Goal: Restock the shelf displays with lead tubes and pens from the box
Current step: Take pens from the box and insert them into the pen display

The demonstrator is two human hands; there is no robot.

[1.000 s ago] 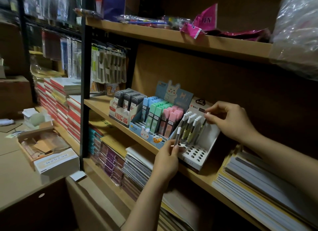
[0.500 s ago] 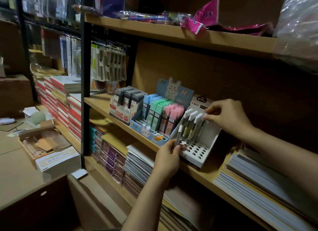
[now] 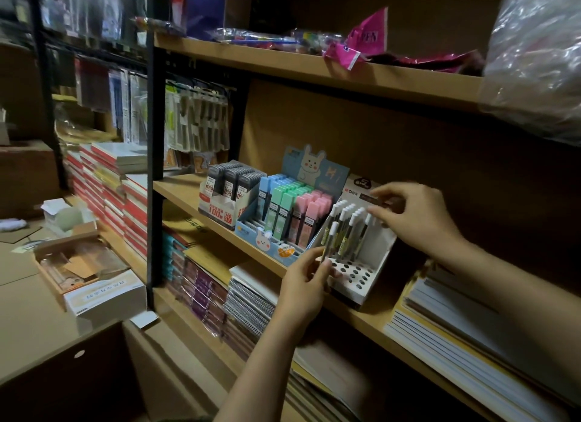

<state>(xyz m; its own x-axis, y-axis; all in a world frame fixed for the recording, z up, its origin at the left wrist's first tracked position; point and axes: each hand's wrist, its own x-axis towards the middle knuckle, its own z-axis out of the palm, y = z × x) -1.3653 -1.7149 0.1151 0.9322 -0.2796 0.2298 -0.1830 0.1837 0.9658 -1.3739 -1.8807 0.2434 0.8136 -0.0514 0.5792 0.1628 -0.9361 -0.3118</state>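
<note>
L hand [image 3: 306, 280] holds pen [image 3: 328, 244] at display [image 3: 377, 258]

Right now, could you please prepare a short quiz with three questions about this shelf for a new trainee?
1. True or false: the left hand pinches a white-capped pen at the white pen display.
2. Which colour of lead tubes stands nearest the pens? A blue, B green, C pink.
3. Fill in: the right hand reaches the pens' ____ ends.

Key: 1 true; 2 C; 3 top.
</note>
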